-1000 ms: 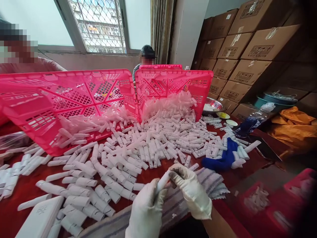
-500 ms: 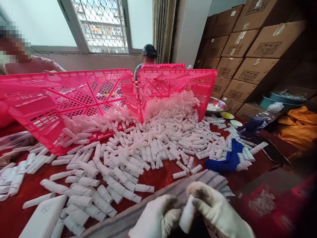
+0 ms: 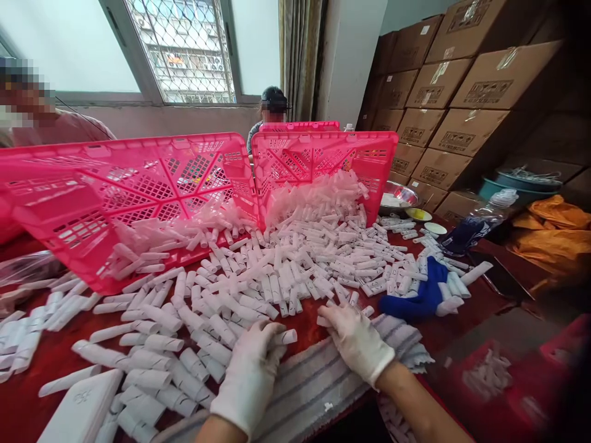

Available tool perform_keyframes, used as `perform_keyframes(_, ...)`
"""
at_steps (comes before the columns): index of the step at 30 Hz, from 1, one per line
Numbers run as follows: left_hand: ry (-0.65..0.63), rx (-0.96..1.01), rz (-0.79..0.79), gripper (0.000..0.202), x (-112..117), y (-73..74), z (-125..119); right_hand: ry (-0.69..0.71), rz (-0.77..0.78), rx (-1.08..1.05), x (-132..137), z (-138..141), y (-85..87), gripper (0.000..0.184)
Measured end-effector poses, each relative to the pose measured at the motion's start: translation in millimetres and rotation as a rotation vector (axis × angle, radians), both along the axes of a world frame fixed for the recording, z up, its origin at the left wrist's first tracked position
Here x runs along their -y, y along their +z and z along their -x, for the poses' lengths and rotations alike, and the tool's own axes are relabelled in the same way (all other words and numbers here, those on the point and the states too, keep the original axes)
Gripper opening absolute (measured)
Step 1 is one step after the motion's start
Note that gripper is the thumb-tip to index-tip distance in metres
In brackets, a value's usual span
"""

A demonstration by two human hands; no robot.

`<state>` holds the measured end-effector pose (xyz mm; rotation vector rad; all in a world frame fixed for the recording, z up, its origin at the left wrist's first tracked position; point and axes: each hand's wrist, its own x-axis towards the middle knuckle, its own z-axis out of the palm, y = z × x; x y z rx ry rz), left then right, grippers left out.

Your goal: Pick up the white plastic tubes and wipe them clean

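Observation:
My left hand, in a white glove, is closed round a small white tube whose end sticks out past the thumb. To its right, my gloved right hand reaches over the towel's far edge, its fingers closed on a short white tube that is mostly hidden. A loose heap of white tubes, many with a dark curved mark, spreads over the red table in front of both hands. Under my wrists lies a grey striped towel.
Two tilted pink crates spill tubes at the back. A blue cloth, a bottle and a steel bowl stand right. A white power bank lies front left. Cartons are stacked behind; two people sit across.
Both hands have moved forward from the near edge onto the tubes. The tube held between them earlier is gone from sight, and each hand is now at a different tube.

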<state>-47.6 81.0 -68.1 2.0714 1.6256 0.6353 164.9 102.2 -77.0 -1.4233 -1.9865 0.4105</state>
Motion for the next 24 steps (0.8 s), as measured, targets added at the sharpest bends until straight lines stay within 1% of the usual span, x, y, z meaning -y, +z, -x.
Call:
perform_keyframes(2,0.012,0.341,0.048,0.021,9,-6.3,-6,-0.015,0.056,-0.339,6,7,4.2,0.023)
perform_keyframes(4,0.011,0.522,0.138,0.022,17,-6.9,-15,-0.073,0.137,-0.691,15,15,13.6,0.020)
perform_keyframes(6,-0.013,0.579,0.179,0.023,24,-2.7,-25,-0.110,0.191,-0.925,22,26,24.7,0.016)
perform_keyframes(9,-0.037,0.553,0.149,0.025,28,5.0,-34,-0.125,0.215,-1.091,24,38,37.2,0.018)
perform_keyframes(11,-0.038,0.499,0.142,0.027,29,8.1,-34,-0.162,0.191,-1.124,23,40,41.0,0.019)
perform_keyframes(13,-0.033,0.489,0.189,0.030,29,10.1,-32,-0.164,0.142,-1.079,23,39,42.1,0.018)
perform_keyframes(16,-0.006,0.609,0.376,0.031,30,13.9,-32,-0.077,0.063,-0.936,29,37,40.9,0.013)
perform_keyframes(18,0.006,0.721,0.501,0.036,32,16.6,-34,-0.030,0.119,-0.913,32,38,38.7,0.011)
perform_keyframes(19,0.008,0.762,0.534,0.038,33,17.5,-35,-0.035,0.164,-0.927,33,39,37.1,0.012)
perform_keyframes(21,0.020,0.796,0.549,0.041,33,17.8,-35,-0.061,0.240,-0.953,32,40,33.2,0.016)
perform_keyframes(24,0.049,0.759,0.534,0.043,31,14.3,-32,-0.047,0.303,-0.936,27,35,27.5,0.021)
